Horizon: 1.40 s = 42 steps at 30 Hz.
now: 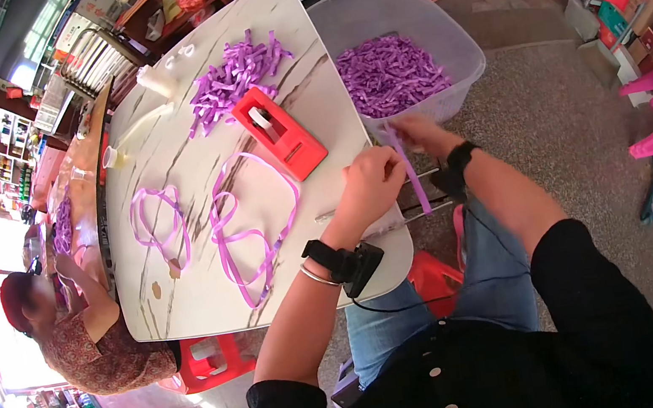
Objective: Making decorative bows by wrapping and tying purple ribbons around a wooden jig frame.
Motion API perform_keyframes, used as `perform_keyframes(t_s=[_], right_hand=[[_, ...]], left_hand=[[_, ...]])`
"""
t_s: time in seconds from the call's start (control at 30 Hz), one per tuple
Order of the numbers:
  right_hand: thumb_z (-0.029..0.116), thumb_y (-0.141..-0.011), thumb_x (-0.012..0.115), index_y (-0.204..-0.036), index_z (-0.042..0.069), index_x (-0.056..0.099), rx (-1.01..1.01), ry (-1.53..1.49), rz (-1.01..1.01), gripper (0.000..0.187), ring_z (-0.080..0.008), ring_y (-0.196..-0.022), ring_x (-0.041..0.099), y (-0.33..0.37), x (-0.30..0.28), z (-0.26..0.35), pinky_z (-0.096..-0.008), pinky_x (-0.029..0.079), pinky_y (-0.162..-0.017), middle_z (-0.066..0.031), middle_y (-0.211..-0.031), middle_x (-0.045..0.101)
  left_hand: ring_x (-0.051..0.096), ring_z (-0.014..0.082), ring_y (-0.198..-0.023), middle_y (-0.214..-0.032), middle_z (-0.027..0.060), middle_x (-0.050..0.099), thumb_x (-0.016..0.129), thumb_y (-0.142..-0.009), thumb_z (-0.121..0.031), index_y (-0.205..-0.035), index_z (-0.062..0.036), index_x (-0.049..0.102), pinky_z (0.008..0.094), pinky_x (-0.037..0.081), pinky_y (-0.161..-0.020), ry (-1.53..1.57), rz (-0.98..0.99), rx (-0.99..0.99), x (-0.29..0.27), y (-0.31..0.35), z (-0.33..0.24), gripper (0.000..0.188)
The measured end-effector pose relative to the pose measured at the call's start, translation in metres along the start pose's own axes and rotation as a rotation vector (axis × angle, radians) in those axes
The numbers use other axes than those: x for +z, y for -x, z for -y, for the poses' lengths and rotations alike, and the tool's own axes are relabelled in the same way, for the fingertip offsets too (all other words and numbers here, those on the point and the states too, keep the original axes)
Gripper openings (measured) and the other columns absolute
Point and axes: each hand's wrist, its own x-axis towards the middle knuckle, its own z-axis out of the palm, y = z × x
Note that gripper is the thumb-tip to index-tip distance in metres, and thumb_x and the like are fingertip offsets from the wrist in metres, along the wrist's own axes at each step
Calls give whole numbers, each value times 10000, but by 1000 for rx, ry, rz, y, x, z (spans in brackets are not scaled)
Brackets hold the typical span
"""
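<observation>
A folded strip of purple ribbon (411,173) hangs at the right edge of the white marbled table (352,260). My left hand (375,185) is closed over the table's edge, its fingertips pinching the strip's side. Just beyond it, my right hand (418,136) is also closed, at the strip's upper end; its fingers are slightly blurred. A red tape dispenser (281,134) with a white roll stands on the table to the left of my hands. Long loops of lilac ribbon (239,236) lie beside it, with a smaller loop (159,222) farther left.
A clear plastic tub (469,66) full of purple ribbon pieces (392,78) stands against the table's right side. More folded pieces (237,73) are heaped at the far end. At left, another person (92,343) sits at a second table. Red stools (433,281) stand below.
</observation>
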Motion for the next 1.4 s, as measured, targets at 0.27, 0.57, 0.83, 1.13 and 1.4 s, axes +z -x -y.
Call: perform_keyframes(t_s=[0.27,0.57,0.83,1.13,1.4], right_hand=[[313,-857,490,-1015,112,603,241,-86,125,280,-34,-457,302,139,11,-91,-188,193,-403,60,-557,354],[207,-877,486,-997,60,626,-14,245,134,236,-33,-570,404,293,60,-46,-204,329,-503,39,-614,475],[115,-867,455,-966,35,631,-500,479,132,218,-24,-517,377,277,75,89,-191,304,-457,46,-592,462],[229,-880,461,-1029,82,617,-268,154,118,261,-12,-511,296,119,34,89,-181,217,-443,95,-591,385],[256,-876,477,-874,127,570,26,-120,86,159,-2,-527,383,107,34,10,-156,291,-456,104,-624,427]], left_hand=[[549,139,-636,-702,68,564,661,-720,-170,-782,-16,641,266,442,-590,39,197,-67,-9,-3,-5,166],[575,206,-651,-657,47,614,637,-693,-296,-737,-121,677,353,380,-592,-14,212,-84,-8,-3,0,185],[572,225,-656,-646,71,602,610,-712,-274,-715,-82,656,341,407,-588,-12,230,-97,-7,-5,-3,197],[564,294,-704,-737,158,575,510,-784,-185,-818,3,542,368,430,-639,154,37,-148,-3,-8,9,194],[513,134,-647,-699,73,552,565,-794,-212,-849,3,597,292,413,-587,125,92,-102,-8,-4,-1,223]])
